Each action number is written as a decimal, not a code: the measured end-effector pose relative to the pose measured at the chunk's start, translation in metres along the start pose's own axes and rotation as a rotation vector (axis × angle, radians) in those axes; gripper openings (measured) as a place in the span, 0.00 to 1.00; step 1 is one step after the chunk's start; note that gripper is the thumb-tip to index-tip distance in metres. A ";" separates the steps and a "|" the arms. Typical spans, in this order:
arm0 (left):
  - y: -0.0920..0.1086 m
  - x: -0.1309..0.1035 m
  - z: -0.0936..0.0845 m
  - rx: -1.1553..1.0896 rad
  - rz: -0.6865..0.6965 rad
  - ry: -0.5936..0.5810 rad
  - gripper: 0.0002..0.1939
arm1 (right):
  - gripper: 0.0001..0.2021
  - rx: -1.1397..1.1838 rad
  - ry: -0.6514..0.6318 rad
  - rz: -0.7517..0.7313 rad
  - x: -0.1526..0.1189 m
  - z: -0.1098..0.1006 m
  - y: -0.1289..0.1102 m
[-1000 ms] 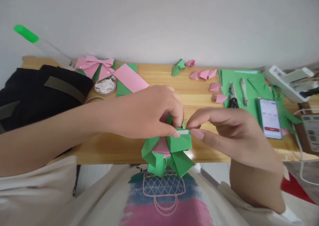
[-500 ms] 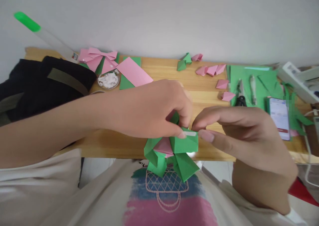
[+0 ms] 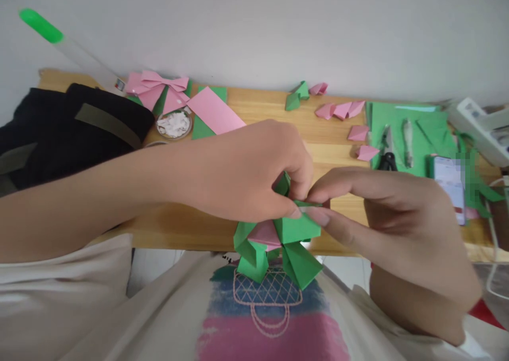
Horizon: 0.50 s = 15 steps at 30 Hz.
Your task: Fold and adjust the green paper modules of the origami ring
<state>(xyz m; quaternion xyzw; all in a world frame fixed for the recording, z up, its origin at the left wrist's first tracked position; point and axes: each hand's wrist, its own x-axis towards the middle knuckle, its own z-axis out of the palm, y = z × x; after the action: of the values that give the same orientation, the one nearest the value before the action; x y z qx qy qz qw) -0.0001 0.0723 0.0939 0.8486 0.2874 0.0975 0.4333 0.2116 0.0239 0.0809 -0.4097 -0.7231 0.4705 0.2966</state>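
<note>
A folded paper flower [image 3: 296, 229], green with a pink piece at its middle, is held above the table's front edge, close to my shirt. My left hand [image 3: 254, 173] reaches over it from above and pinches its upper edge between thumb and fingers. From the right, my right hand [image 3: 382, 223] has thumb and forefinger closed on the same green edge, near the left thumb. A thin white strip [image 3: 305, 209] lies along that edge between the two thumbs, partly covered. The flower's back side is hidden by my hands.
Pink folded pieces [image 3: 342, 110] and green ones [image 3: 298, 96] lie at the back. On green sheets [image 3: 425, 120] at right are black-handled snips [image 3: 387, 151], a pen-like tool [image 3: 408, 143] and a phone [image 3: 449, 183]. A dish [image 3: 174, 124] of white bits, a pink bow [image 3: 165, 88] and black cloth [image 3: 91, 117] sit left.
My right thumb and forefinger have moved left onto the green edge and now cover part of the white strip. The left hand keeps its pinch. The view has shifted slightly.
</note>
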 end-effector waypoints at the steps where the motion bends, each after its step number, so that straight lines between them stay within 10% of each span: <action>1: 0.000 0.000 0.000 0.000 0.005 0.008 0.09 | 0.04 -0.025 0.013 0.004 0.000 0.001 -0.001; 15: -0.004 0.002 -0.001 0.033 0.041 0.002 0.10 | 0.08 -0.239 -0.143 -0.036 0.006 -0.012 -0.007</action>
<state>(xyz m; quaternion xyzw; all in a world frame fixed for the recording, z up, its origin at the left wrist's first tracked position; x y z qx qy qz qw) -0.0007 0.0755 0.0914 0.8613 0.2720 0.1021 0.4169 0.2160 0.0328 0.0921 -0.3944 -0.8005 0.4035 0.2021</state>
